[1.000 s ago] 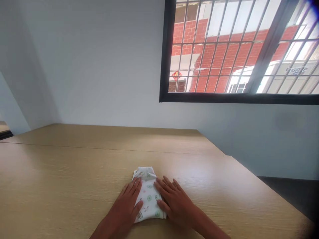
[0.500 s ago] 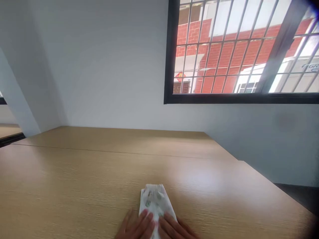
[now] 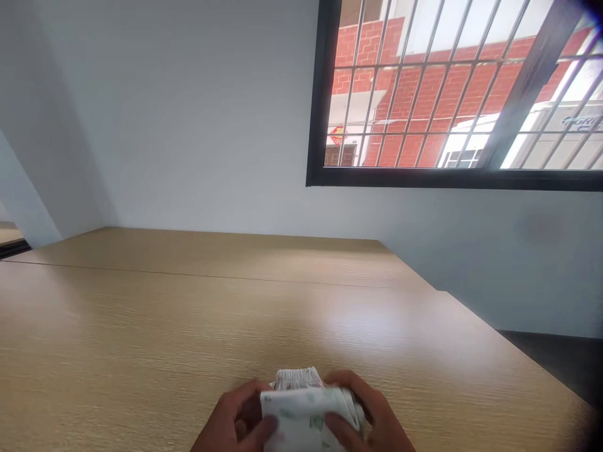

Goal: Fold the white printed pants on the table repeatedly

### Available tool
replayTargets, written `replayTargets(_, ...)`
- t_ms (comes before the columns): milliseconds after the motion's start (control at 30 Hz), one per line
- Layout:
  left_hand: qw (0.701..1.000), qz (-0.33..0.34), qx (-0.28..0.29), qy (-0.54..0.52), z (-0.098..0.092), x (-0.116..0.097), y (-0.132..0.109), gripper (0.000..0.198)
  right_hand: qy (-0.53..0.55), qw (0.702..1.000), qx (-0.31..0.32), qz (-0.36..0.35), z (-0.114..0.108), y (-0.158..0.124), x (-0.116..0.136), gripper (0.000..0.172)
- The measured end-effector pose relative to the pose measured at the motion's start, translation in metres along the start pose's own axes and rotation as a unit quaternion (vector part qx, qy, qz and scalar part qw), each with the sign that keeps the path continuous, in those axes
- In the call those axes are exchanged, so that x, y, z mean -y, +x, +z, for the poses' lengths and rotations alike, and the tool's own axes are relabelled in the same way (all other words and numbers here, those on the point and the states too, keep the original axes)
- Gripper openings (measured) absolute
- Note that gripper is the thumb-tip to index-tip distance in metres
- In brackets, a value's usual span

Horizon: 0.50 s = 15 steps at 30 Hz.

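Note:
In the head view, small white printed pants (image 3: 301, 417) lie folded at the bottom centre, close in front of me. Pale green and pinkish patterns mark the cloth, and a gathered elastic band (image 3: 298, 378) sticks out beyond the folded-over part. My left hand (image 3: 240, 417) grips the left side of the fold, thumb on the near face and fingers behind. On the right side, my right hand (image 3: 365, 414) holds the cloth in the same way, its thumb pressed on the front. The lower part of the bundle is cut off by the frame edge.
A wide light-wood table (image 3: 164, 326) spreads out around the hands, with a seam running across it. Behind it stands a pale wall (image 3: 202, 119) with a barred, dark-framed window (image 3: 438, 94). The table's right edge slopes down toward the lower right.
Both hands lay flat on the long pants before; now they grip the sides. The near part has been folded up and over toward the elastic band. The camera view has shifted slightly.

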<state>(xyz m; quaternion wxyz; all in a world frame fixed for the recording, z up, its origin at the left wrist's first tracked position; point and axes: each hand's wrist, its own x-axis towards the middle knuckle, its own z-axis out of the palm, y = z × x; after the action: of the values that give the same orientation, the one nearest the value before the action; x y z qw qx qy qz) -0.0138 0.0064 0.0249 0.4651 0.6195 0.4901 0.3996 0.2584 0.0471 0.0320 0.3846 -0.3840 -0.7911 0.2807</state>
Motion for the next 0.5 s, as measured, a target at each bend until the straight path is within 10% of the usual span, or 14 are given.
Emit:
replayTargets(367,0.998,-0.016,-0.064,0.026,-0.002,-0.002,0.027,0.051,0.065,0.992,0.027,0.106,0.010,0.051,-0.009,0.038)
replayTargets(500,0.968,0.018,-0.186,0.165,0.000,0.021,0.015,0.062,-0.029,0.991,-0.129,0.008,0.007,0.038,-0.002,0.031)
